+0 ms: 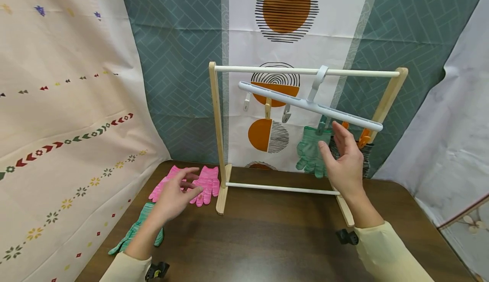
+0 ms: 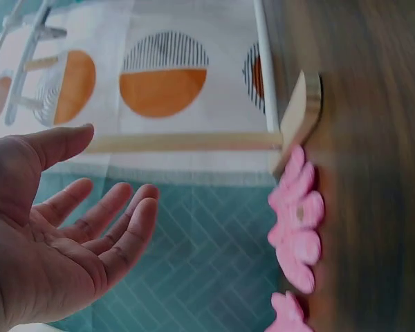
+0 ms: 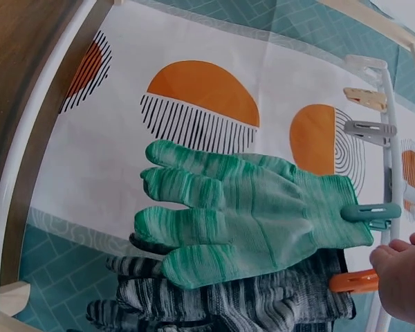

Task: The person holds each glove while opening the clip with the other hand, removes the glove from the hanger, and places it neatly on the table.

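Observation:
My right hand (image 1: 347, 165) is raised beside the right half of a white clip hanger (image 1: 282, 97), fingers extended and thumb apart, holding nothing. A green striped glove (image 3: 263, 214) hangs from a teal clip (image 3: 373, 212), close to the fingertips in the right wrist view. Behind it, a black-and-grey glove (image 3: 221, 297) hangs by an orange clip (image 3: 353, 281). My left hand (image 1: 173, 197) hovers with loosely bent fingers, overlapping the pink gloves (image 1: 209, 182) in the head view. Its palm and fingers show bare in the left wrist view.
The tilted hanger hooks over the top bar (image 1: 267, 69) of a wooden rack on a dark brown table (image 1: 267, 239). A white, a beige and a grey clip (image 1: 286, 113) dangle from its left half. Another green glove (image 1: 133, 229) lies at the table's left. Patterned cloths surround the table.

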Demonstrator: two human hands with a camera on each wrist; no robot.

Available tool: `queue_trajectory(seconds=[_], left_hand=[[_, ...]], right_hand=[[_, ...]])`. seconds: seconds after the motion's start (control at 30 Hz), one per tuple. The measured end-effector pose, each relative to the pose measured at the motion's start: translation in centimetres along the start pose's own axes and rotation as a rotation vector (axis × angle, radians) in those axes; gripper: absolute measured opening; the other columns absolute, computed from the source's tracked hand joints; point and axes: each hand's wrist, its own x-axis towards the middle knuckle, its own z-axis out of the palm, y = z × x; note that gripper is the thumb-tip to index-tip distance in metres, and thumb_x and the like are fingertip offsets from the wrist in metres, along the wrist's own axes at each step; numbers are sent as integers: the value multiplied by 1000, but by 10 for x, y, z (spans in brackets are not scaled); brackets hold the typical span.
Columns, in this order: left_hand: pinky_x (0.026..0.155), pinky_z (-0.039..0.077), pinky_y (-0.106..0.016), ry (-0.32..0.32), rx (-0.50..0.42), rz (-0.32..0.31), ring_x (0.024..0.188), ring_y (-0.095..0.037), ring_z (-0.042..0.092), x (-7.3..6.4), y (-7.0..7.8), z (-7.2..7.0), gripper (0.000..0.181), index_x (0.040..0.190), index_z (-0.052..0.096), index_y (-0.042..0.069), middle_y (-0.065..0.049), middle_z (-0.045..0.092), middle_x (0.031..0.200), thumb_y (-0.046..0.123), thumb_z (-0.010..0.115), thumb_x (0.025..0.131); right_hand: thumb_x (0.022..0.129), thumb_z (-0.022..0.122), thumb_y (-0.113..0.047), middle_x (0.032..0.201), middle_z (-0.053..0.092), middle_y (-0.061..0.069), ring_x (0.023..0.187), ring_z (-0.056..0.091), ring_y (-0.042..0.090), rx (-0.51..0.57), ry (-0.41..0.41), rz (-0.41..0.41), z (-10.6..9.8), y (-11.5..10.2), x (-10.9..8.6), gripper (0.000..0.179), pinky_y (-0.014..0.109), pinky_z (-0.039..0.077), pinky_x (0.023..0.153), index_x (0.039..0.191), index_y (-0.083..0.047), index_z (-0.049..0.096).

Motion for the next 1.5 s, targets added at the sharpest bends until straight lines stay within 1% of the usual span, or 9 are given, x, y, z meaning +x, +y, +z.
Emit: queue_trajectory(seconds=[0.27, 0.43, 0.6, 0.77, 0.9, 1.0, 1.13, 1.3, 1.5], left_hand=[[95, 57, -55, -20, -96, 57, 108, -29, 72, 9, 19, 21, 56, 146, 59, 9, -15, 68, 130, 9, 81, 94], [85, 61, -44, -39, -141, 43, 107, -27, 72, 13, 29, 30, 55, 145, 59, 9, -13, 67, 130, 10, 82, 94], [72, 63, -36, -68, -190, 43, 106, -27, 70, 18, 40, 38, 56, 146, 59, 10, -11, 66, 129, 12, 82, 95], [92, 58, -48, -86, -193, 93, 108, -24, 69, 25, 52, 48, 55, 147, 59, 12, -8, 68, 128, 12, 81, 96], [94, 56, -47, -102, -234, 118, 106, -23, 70, 32, 60, 57, 54, 147, 59, 12, -8, 68, 128, 13, 79, 97], [87, 58, -42, -106, -250, 137, 104, -23, 71, 37, 66, 65, 53, 146, 60, 12, -7, 68, 127, 13, 79, 98], [80, 59, -37, -122, -273, 155, 104, -24, 72, 44, 72, 74, 51, 146, 61, 13, -6, 68, 127, 13, 79, 98], [80, 59, -36, -144, -303, 170, 107, -24, 72, 51, 77, 84, 51, 146, 60, 13, -6, 68, 129, 14, 78, 99], [84, 60, -40, -162, -339, 188, 108, -28, 71, 57, 84, 94, 52, 147, 59, 12, -10, 67, 130, 15, 78, 99]], right_hand=[[102, 72, -14, 162, 46, 15, 151, 42, 26, -134, -50, 34, 5, -2, 8, 66, 38, 37, 120, 161, -3, 42], [104, 69, -20, 162, 46, 17, 150, 43, 32, -186, -65, 68, 8, -3, 15, 66, 51, 38, 119, 162, -4, 40], [106, 67, -25, 158, 51, 21, 146, 48, 34, -195, -55, 106, 11, -1, 21, 63, 53, 40, 117, 160, -2, 43], [107, 65, -25, 151, 57, 21, 140, 55, 34, -175, -23, 135, 16, 2, 26, 58, 54, 45, 113, 156, 1, 47], [108, 64, -25, 149, 60, 21, 137, 58, 33, -142, -4, 168, 20, 4, 29, 56, 54, 47, 110, 155, 1, 50], [108, 64, -24, 147, 62, 20, 135, 60, 31, -115, 8, 184, 21, 5, 31, 53, 48, 50, 108, 154, 0, 52], [109, 64, -24, 139, 67, 20, 117, 66, 23, -94, 30, 174, 21, 5, 32, 50, 26, 51, 90, 152, 0, 55], [109, 63, -28, 132, 70, 20, 90, 61, 10, -83, 42, 169, 22, 5, 32, 50, 21, 43, 71, 149, 1, 57], [109, 63, -33, 133, 70, 18, 98, 62, 1, -58, 44, 209, 23, 1, 29, 51, 17, 47, 80, 148, 0, 59]])
